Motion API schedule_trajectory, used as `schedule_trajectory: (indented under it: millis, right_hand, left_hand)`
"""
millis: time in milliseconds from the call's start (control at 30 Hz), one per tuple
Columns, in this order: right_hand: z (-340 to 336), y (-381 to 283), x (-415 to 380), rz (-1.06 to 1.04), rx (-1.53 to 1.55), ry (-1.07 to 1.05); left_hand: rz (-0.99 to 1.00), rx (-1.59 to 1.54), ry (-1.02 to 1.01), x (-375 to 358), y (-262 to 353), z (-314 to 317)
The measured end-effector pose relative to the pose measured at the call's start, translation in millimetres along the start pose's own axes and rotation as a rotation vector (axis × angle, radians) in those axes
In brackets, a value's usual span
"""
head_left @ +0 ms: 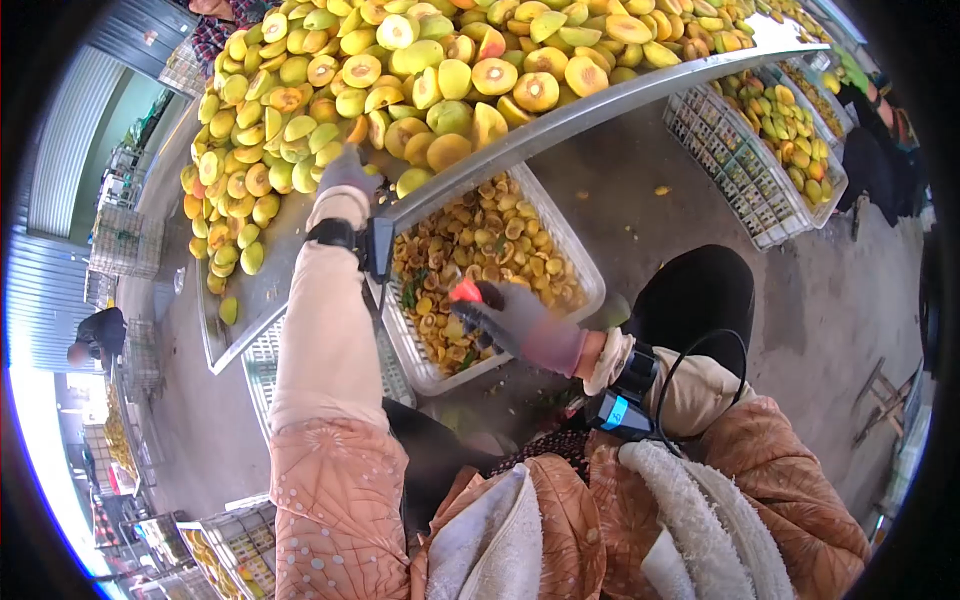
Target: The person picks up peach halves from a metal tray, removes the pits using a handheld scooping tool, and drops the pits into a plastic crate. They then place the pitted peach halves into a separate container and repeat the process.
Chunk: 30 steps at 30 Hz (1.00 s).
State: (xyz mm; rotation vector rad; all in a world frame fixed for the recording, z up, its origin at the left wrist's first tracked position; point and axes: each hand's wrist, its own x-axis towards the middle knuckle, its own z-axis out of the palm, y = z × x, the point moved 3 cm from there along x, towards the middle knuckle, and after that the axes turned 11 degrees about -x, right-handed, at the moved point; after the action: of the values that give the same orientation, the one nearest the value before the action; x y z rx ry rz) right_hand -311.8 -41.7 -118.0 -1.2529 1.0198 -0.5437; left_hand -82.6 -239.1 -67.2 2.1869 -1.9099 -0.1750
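My left hand (pixel 347 170), in a grey glove, reaches up onto a metal table (pixel 640 85) and rests among a big heap of halved yellow-green peaches (pixel 400 70). Whether it grips one I cannot tell. My right hand (pixel 510 318), also gloved, is closed on a small red-handled tool (pixel 465 291) over a white plastic crate (pixel 585 262) that holds several peach pits and scraps. Both wrists wear black bands with devices.
Another white crate of whole peaches (pixel 770 130) stands at the right on the concrete floor. More crates (pixel 230 545) sit at lower left. A person (pixel 95 335) crouches far left. My knee (pixel 700 290) is beside the pit crate.
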Motion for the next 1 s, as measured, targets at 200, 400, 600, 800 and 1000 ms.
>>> schedule_trajectory:
  millis: [200, 400, 600, 800, 1000]
  right_hand:
    - [-13.0, -23.9, -12.2, -0.172, -0.125, 0.097]
    - [0.4, -37.7, -32.7, -0.464, -0.402, 0.207]
    - [6.2, -29.5, -35.8, -0.401, -0.473, 0.139]
    - [3.4, -32.7, -34.1, -0.39, -0.449, 0.15]
    - [6.0, -45.1, -45.1, -0.35, -0.527, 0.056]
  left_hand:
    - [0.31, -1.421, -0.026, -120.8, -12.8, -37.0]
    - [-0.201, -2.089, -0.077, -201.9, 35.9, -6.2]
    - [-0.016, -1.455, 0.292, -235.3, 69.9, -18.9]
    - [-0.307, -1.842, 0.216, -237.9, 77.5, -9.2]
    - [-0.437, -1.679, 0.44, -234.4, 80.5, -5.2]
